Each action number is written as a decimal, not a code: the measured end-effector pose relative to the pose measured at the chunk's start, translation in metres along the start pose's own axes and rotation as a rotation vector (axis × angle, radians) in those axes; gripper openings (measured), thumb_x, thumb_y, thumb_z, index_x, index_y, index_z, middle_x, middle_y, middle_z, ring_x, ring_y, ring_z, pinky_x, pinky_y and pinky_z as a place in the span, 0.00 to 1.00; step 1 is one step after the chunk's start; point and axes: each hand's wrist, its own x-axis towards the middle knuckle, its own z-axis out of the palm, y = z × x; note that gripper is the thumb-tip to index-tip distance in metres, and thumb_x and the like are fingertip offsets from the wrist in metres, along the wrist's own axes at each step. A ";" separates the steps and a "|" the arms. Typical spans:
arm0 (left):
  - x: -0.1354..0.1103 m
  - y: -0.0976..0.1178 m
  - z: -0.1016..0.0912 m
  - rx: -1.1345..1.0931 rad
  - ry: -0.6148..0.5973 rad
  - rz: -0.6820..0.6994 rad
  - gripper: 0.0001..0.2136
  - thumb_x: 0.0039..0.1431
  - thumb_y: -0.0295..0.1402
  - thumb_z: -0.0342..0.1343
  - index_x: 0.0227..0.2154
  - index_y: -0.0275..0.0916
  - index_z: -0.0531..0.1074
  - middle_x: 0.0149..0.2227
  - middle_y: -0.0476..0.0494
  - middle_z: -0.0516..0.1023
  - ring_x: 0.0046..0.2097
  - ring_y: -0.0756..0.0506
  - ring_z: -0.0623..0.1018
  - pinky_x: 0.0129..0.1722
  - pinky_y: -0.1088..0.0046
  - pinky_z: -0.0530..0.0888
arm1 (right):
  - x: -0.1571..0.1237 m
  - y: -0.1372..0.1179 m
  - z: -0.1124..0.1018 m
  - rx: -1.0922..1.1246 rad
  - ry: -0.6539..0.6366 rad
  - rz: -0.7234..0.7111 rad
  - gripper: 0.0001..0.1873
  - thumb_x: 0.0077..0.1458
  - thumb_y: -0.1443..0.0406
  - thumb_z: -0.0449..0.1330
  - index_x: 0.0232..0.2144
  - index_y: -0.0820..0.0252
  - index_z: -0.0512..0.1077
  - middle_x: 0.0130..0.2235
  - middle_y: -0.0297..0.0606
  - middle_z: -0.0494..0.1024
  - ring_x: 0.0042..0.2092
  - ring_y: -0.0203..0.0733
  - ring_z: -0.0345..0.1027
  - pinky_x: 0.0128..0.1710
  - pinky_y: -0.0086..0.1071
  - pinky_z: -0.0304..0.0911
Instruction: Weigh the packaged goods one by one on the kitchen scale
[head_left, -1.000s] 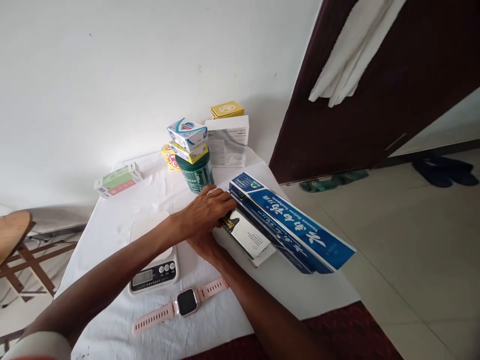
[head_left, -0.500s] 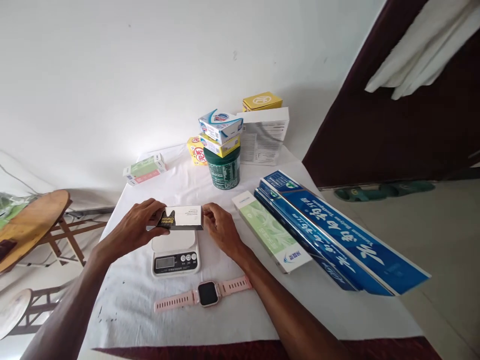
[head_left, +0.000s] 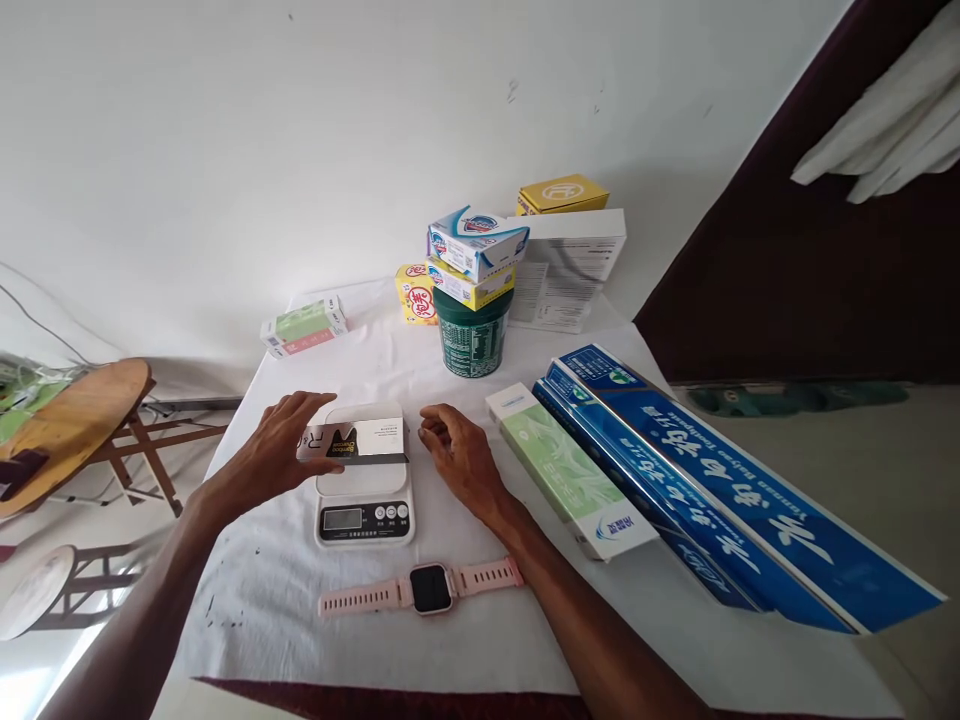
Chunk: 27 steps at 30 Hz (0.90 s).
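Note:
A slim black-and-white box marked Bamboo Charcoal (head_left: pixel 367 440) lies across the pan of a white kitchen scale (head_left: pixel 364 482). Around the box's left end, my left hand (head_left: pixel 281 440) is open, thumb in front and fingers above and behind. Just right of the box, apart from it, my right hand (head_left: pixel 461 450) is open with loosely bent fingers and holds nothing. The scale's small display (head_left: pixel 343 520) looks blank. In front of the scale lies a pink-strapped smartwatch (head_left: pixel 431 589), its strap end beside my right forearm.
Right of my right hand lie a green-and-white box (head_left: pixel 570 470) and long blue toothpaste boxes (head_left: pixel 720 480). Behind stands a dark green tub (head_left: pixel 472 340) with soap boxes (head_left: pixel 478 240) stacked on it. A small green-and-pink box (head_left: pixel 306 326) sits at the back left, near the wall.
The charcoal box has come down onto the scale pan. Both hands have let go of it; my right hand has drawn away to the right. The view has shifted slightly.

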 end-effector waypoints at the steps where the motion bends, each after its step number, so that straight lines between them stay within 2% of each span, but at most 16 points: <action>1: 0.001 0.002 -0.002 0.002 0.002 0.017 0.35 0.59 0.44 0.66 0.65 0.49 0.58 0.60 0.39 0.70 0.61 0.33 0.69 0.59 0.51 0.67 | 0.000 0.000 0.000 -0.001 0.000 0.003 0.10 0.60 0.65 0.56 0.43 0.58 0.71 0.39 0.39 0.79 0.40 0.42 0.74 0.42 0.36 0.69; 4: 0.004 0.010 -0.003 -0.016 -0.018 0.070 0.30 0.60 0.41 0.66 0.62 0.47 0.62 0.59 0.39 0.72 0.60 0.34 0.70 0.59 0.52 0.67 | -0.001 -0.001 0.000 -0.005 -0.003 0.007 0.10 0.60 0.65 0.56 0.43 0.58 0.72 0.39 0.39 0.79 0.40 0.42 0.74 0.42 0.36 0.69; 7: 0.006 0.018 0.001 -0.052 -0.070 0.081 0.19 0.62 0.35 0.64 0.55 0.46 0.69 0.52 0.42 0.76 0.54 0.37 0.75 0.55 0.55 0.70 | -0.001 -0.002 -0.001 -0.006 -0.006 0.008 0.10 0.61 0.64 0.56 0.44 0.58 0.72 0.39 0.40 0.79 0.40 0.43 0.74 0.40 0.36 0.69; 11: 0.010 0.009 0.002 -0.075 -0.081 0.061 0.13 0.64 0.32 0.60 0.51 0.45 0.70 0.46 0.45 0.77 0.47 0.40 0.76 0.48 0.60 0.71 | -0.001 -0.005 -0.004 -0.003 -0.017 0.008 0.11 0.62 0.63 0.55 0.45 0.59 0.72 0.40 0.41 0.79 0.40 0.43 0.74 0.41 0.36 0.70; 15: 0.034 -0.033 -0.013 -0.052 0.039 -0.013 0.14 0.63 0.33 0.59 0.51 0.44 0.69 0.47 0.43 0.76 0.47 0.40 0.76 0.47 0.61 0.71 | -0.001 -0.005 -0.005 -0.004 -0.034 0.018 0.12 0.64 0.62 0.55 0.46 0.59 0.72 0.40 0.40 0.79 0.40 0.43 0.74 0.40 0.35 0.70; 17: 0.057 -0.062 -0.025 -0.008 0.141 -0.095 0.15 0.60 0.33 0.60 0.49 0.43 0.70 0.48 0.42 0.76 0.48 0.39 0.76 0.48 0.61 0.71 | -0.001 -0.005 -0.005 0.002 -0.037 0.030 0.12 0.64 0.61 0.55 0.46 0.59 0.72 0.40 0.39 0.79 0.40 0.42 0.74 0.40 0.35 0.70; 19: 0.085 -0.090 -0.037 0.058 0.194 -0.185 0.16 0.57 0.35 0.61 0.49 0.42 0.71 0.46 0.41 0.76 0.47 0.38 0.76 0.50 0.59 0.71 | -0.001 -0.005 -0.005 0.009 -0.035 0.044 0.12 0.64 0.61 0.55 0.46 0.59 0.72 0.40 0.39 0.79 0.40 0.42 0.74 0.40 0.35 0.70; 23: 0.136 -0.132 -0.055 0.125 0.186 -0.303 0.15 0.57 0.36 0.60 0.47 0.41 0.72 0.45 0.40 0.75 0.48 0.37 0.75 0.53 0.57 0.69 | -0.001 -0.005 -0.005 0.012 -0.031 0.047 0.10 0.64 0.63 0.55 0.45 0.58 0.72 0.40 0.38 0.79 0.40 0.42 0.74 0.40 0.35 0.69; 27: 0.168 -0.152 -0.054 0.125 0.116 -0.359 0.16 0.58 0.36 0.58 0.49 0.43 0.72 0.51 0.40 0.75 0.55 0.37 0.73 0.59 0.55 0.64 | 0.000 -0.005 -0.005 0.027 -0.039 0.049 0.10 0.64 0.63 0.55 0.46 0.58 0.72 0.40 0.38 0.78 0.40 0.41 0.73 0.39 0.34 0.69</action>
